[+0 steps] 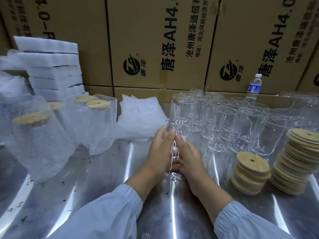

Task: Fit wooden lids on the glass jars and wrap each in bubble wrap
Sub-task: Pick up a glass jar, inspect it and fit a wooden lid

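**Bare jar in both hands, lid next**

I have the clear glass jar (179,125) at the middle of the shiny steel table (103,178). My left hand (160,152) and right hand (189,157) are curled round it, thumbs side by side on the near wall. I'd hold it low with one hand and seat a round wooden lid (252,162) from the right-hand stacks flat — never cocked. The brown cardboard boxes (151,31) behind read "唐泽AH4.0" — the smaller print includes "河北河间"
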